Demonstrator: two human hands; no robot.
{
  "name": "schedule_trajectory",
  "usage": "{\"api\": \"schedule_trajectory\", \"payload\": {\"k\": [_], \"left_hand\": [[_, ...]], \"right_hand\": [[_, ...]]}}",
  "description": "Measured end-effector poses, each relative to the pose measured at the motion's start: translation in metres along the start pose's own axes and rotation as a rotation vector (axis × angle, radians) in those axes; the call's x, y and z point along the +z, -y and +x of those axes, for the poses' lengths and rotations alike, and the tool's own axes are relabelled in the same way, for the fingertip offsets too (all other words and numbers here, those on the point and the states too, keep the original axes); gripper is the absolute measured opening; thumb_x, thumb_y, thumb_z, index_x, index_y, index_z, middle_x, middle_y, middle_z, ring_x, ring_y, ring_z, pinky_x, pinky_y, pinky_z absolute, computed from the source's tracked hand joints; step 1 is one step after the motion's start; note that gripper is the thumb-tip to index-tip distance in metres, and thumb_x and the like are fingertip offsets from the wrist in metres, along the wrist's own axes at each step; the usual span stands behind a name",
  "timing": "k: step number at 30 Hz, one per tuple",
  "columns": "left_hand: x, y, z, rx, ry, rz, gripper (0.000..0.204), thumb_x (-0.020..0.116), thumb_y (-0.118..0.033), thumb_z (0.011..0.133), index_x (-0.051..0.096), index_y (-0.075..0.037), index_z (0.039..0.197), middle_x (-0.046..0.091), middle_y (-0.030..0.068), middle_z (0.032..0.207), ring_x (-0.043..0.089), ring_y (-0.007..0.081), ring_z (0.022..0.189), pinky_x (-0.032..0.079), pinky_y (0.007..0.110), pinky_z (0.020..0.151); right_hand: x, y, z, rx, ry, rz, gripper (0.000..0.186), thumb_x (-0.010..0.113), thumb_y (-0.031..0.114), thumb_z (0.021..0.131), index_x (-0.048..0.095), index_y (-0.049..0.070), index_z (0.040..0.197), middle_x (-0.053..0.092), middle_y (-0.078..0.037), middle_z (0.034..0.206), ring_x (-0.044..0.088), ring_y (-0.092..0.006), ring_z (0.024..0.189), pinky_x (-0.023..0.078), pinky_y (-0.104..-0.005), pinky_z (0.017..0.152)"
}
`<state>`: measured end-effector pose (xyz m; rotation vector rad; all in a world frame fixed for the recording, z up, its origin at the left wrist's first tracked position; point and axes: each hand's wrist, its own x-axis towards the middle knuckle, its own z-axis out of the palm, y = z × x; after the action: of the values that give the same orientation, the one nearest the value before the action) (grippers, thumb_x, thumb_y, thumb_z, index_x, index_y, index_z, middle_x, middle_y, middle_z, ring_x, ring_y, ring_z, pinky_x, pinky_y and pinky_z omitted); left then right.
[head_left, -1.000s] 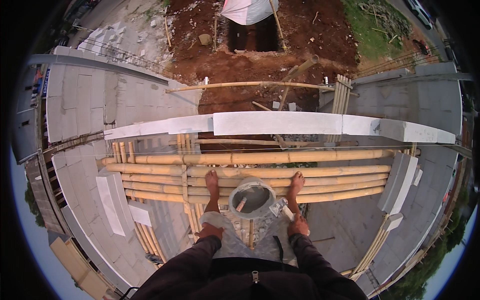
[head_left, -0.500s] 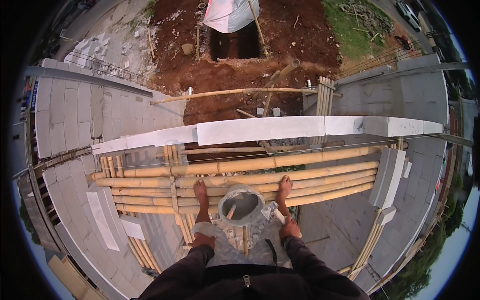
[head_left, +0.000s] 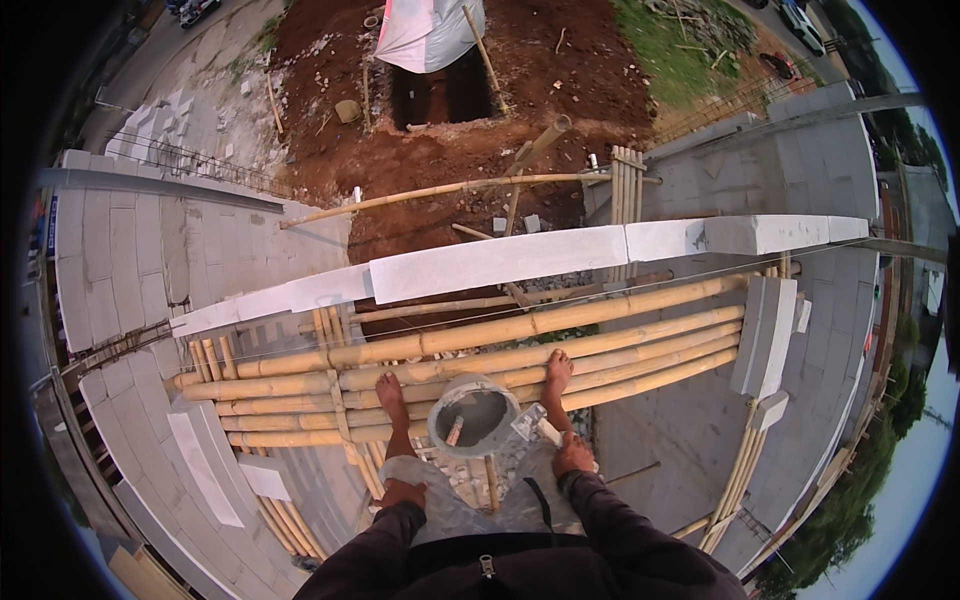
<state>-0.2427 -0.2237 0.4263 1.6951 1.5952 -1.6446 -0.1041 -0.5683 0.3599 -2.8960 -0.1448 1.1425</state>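
Trowel (head_left: 535,426) sits gripped in curled right fingers (head_left: 571,451).

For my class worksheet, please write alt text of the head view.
Barefoot on bamboo poles, a person grips a pale-handled tool in the right hand beside a bucket of grey mix; the left hand rests at the left knee. Pale blocks stretch ahead.

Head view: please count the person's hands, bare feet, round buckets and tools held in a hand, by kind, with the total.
Hands: 2, the left hand and the right hand
Bare feet: 2, the left foot and the right foot
Buckets: 1, the grey bucket
Held tools: 1, the flat-bladed tool
Total: 6
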Motion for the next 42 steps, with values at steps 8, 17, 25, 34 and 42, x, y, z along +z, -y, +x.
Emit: {"api": "schedule_trajectory", "payload": {"k": [8, 17, 25, 34, 42], "left_hand": [[-0.008, -0.029, 0.010, 0.219, -0.254, 0.268, 0.094, 0.074, -0.048, 0.078, 0.029, -0.001, 0.146, 0.035, 0.0220, 0.152, 0.034, 0.0402, 0.141, 0.025, 0.063, 0.111], [-0.120, -0.348, 0.035, 1.214, -1.057, 0.305, 0.086, 0.071, -0.024, 0.084, 0.024, -0.009, 0.155, 0.014, 0.0151, 0.163, 0.015, 0.0377, 0.149, 0.021, 0.059, 0.115], [-0.133, -0.380, 0.021, 1.118, -1.093, 0.452, 0.090, 0.069, -0.020, 0.085, 0.017, -0.013, 0.158, 0.014, 0.0154, 0.163, 0.016, 0.0378, 0.149, 0.019, 0.064, 0.113], [-0.130, -0.386, 0.040, 1.271, -1.181, 0.466, 0.085, 0.065, -0.011, 0.085, 0.020, -0.007, 0.157, 0.018, 0.0202, 0.161, 0.021, 0.0381, 0.148, 0.022, 0.054, 0.116], [-0.129, -0.386, 0.048, 1.390, -1.214, 0.499, 0.084, 0.066, -0.009, 0.083, 0.023, -0.003, 0.155, 0.020, 0.0252, 0.159, 0.024, 0.0418, 0.145, 0.022, 0.047, 0.118]], "right_hand": [[-0.014, 0.003, 0.100, 0.384, -0.078, 0.680, 0.040, 0.072, 0.026, 0.081, 0.064, -0.001, 0.110, 0.068, -0.026, 0.101, 0.065, -0.0428, 0.099, 0.051, -0.0465, 0.084], [-0.093, 0.050, 0.344, 0.644, -0.375, 2.549, 0.017, 0.057, 0.022, 0.097, 0.055, 0.007, 0.104, 0.050, -0.005, 0.077, 0.051, -0.0193, 0.056, 0.048, -0.0391, 0.050], [-0.087, 0.044, 0.343, 0.523, -0.200, 2.668, 0.017, 0.063, 0.021, 0.093, 0.054, 0.008, 0.099, 0.052, -0.003, 0.071, 0.053, -0.0185, 0.053, 0.049, -0.0370, 0.048], [0.154, -0.188, 0.333, 1.158, -0.608, 1.287, 0.042, 0.075, 0.020, 0.070, 0.061, -0.009, 0.098, 0.069, -0.029, 0.092, 0.069, -0.0418, 0.088, 0.053, -0.0454, 0.081], [0.214, -0.224, 0.325, 1.066, -0.509, 0.629, 0.049, 0.073, 0.038, 0.081, 0.061, -0.004, 0.105, 0.061, -0.028, 0.110, 0.059, -0.0467, 0.104, 0.048, -0.0480, 0.091]]}}
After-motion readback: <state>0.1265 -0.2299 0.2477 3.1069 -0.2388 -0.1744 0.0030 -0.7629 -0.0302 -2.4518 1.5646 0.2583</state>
